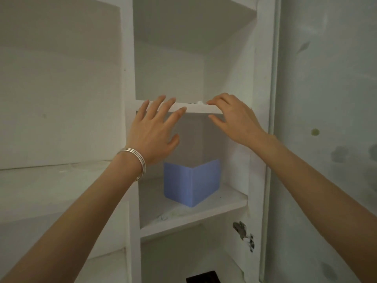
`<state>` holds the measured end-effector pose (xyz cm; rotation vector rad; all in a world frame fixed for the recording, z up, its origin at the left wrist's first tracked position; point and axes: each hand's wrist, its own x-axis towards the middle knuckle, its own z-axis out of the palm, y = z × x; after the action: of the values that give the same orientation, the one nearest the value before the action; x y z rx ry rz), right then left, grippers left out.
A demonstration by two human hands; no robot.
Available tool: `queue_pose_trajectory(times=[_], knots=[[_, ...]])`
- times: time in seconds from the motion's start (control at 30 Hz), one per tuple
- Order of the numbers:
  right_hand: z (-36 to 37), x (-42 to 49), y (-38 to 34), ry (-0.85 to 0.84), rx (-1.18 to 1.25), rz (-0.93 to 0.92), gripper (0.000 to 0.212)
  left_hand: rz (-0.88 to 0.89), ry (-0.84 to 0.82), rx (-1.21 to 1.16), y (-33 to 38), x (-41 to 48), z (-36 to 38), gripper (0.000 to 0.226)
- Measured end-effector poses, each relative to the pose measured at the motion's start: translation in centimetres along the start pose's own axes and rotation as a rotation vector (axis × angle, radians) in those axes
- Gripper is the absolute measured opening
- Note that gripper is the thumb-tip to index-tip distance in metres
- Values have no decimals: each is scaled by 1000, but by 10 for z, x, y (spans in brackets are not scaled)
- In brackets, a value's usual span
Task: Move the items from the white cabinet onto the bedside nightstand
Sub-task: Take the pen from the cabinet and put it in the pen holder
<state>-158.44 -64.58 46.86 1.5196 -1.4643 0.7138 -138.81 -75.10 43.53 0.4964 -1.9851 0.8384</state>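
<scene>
Left hand: I see my left hand [153, 129] raised in front of the cabinet, fingers straight and spread, released, holding nothing. Its fingertips lie across the front edge of the upper shelf [195, 108]; I cannot tell if they touch it.
Right hand: my right hand [232, 117] is at the same height, near the right end of that edge. The fingers are loosely bent, the thumb is apart below them, and nothing is in the grip.
Wrist: thin silver bracelets [139, 162] sit on my left wrist.
Cabinet: the white cabinet [128, 78] fills the view, with several open compartments.
Blue box: a blue box [191, 182] stands upright on the middle shelf [204, 215], one corner turned toward me. It is below and between my two hands, well apart from both.
Small thing: a small white lump [199, 102] lies on the upper shelf, just beside my right fingertips. It is too small for me to say what it is.
Door: a pale door [326, 99] stands open at the right, with a metal hinge [242, 231] on the cabinet side lower down.
Bottom: a dark object [204, 277] shows at the lower border, mostly cut off.
</scene>
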Motion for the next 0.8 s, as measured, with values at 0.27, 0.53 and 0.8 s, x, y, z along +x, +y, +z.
queue_pose_trajectory(times=[0.27,0.53,0.8], knots=[[36,38,22,-199,-1,-4,54,8,-5,93,-9,-1,24,63],[48,47,34,-35,118,-98,38,4,-21,148,-7,-2,27,61],[16,30,32,223,275,-36,10,-45,13,37,5,-1,26,56]])
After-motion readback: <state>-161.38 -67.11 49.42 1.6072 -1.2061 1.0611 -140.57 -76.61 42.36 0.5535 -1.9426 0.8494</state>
